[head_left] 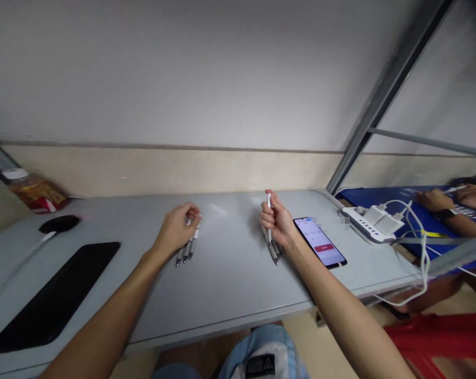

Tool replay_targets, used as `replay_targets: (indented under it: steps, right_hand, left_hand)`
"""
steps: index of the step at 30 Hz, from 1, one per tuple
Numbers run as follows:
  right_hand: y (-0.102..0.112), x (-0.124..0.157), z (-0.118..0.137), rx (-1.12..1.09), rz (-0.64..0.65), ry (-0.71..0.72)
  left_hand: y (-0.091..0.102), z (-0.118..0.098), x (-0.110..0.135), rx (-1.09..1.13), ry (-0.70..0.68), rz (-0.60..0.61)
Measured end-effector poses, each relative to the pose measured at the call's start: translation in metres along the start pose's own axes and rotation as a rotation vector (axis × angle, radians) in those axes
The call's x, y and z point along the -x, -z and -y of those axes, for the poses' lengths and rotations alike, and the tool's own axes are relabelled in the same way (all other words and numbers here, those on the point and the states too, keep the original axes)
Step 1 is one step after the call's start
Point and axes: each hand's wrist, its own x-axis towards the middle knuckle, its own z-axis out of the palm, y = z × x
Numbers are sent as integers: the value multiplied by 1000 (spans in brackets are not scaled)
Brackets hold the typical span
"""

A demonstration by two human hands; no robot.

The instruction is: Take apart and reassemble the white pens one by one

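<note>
My right hand [276,218] is closed around a white and grey pen [269,202], held upright with the thumb at its top end. Below that hand, several similar pens [275,257] lie close together on the desk, partly hidden by it. My left hand [178,226] is over the upper ends of another group of pens [185,255], which lie side by side with their grey tips toward me. Its fingers are loosely curled, with a gap between thumb and forefinger. Whether the thumb touches the outermost pen is hard to see.
On the grey desk [222,295] lie a phone with a lit timer screen [320,242], a black flat pad [56,300] and a black disc with a cable [59,224]. A bottle [38,192] stands back left. A power strip [367,225] borders another person's hands [435,200].
</note>
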Motion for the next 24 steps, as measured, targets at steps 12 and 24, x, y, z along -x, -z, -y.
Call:
replay_targets:
  steps: [12,24]
  right_hand:
    - [1,0,0,12,-16,14]
    - [-1,-2,-4,170,-37,18]
  left_hand:
    - [-2,5,0,-45,28,61]
    - [-11,8,6,-267,59,22]
